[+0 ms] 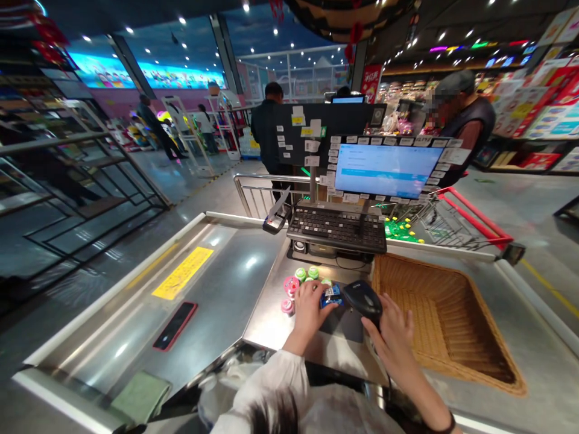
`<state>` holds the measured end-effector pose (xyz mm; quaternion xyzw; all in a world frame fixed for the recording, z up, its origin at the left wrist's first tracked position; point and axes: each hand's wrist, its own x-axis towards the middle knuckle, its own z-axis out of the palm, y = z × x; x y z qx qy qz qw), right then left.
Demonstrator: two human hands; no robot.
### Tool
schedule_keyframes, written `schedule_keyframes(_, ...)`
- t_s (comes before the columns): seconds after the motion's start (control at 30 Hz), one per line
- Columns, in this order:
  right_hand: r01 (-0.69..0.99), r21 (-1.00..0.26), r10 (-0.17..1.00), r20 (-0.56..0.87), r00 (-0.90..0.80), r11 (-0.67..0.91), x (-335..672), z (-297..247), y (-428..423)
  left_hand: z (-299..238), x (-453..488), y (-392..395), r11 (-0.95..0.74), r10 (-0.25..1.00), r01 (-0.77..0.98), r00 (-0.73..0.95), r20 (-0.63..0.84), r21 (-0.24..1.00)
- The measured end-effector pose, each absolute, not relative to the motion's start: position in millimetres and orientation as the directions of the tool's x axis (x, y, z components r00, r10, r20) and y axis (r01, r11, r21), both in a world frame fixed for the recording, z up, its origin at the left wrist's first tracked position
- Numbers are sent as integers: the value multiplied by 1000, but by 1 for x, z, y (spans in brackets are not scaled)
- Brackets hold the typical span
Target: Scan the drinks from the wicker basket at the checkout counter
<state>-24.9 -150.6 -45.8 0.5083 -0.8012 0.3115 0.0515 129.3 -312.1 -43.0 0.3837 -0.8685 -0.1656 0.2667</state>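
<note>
At the metal checkout counter, my left hand (311,307) has its thumb and fingers closed around a small blue packet (332,294). Beside its fingers stand several small tubs, among them green-lidded tubs (313,273) and a pink tub (287,307); the hand covers part of this group. My right hand (394,328) is closed on a black barcode scanner (362,298), whose head points left towards the packet. The scanner's handle is mostly hidden by the hand.
A wicker basket (429,313) stands right of the scanner. Behind are a keyboard (337,228), a lit monitor (386,170) and a card terminal (277,218). A phone (175,326) and green cloth (141,398) lie left. A person in a cap (470,114) stands beyond, near a red-handled cart (474,217).
</note>
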Motion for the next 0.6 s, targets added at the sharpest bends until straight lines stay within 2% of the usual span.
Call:
schedule_keyframes(0.17, -849, -434, -781, 396, -482, 303, -27, -53, -153, -77, 157, -299, 677, -730, -593, -617, 295, 436)
schedule_keyframes(0.3, -848, -437, -795, 376, -476, 301, -27, -58, -154, -111, 174, -291, 748, -658, -573, -707, 260, 335)
schedule_keyframes(0.4, -847, -436, -797, 372, -476, 303, -28, -59, -154, -129, 173, -292, 742, -668, -611, -704, 240, 275)
schedule_keyframes(0.6, -841, -437, -796, 357, -489, 320, -32, -57, -153, -141, 145, -298, 756, -654, -607, -722, 226, 245)
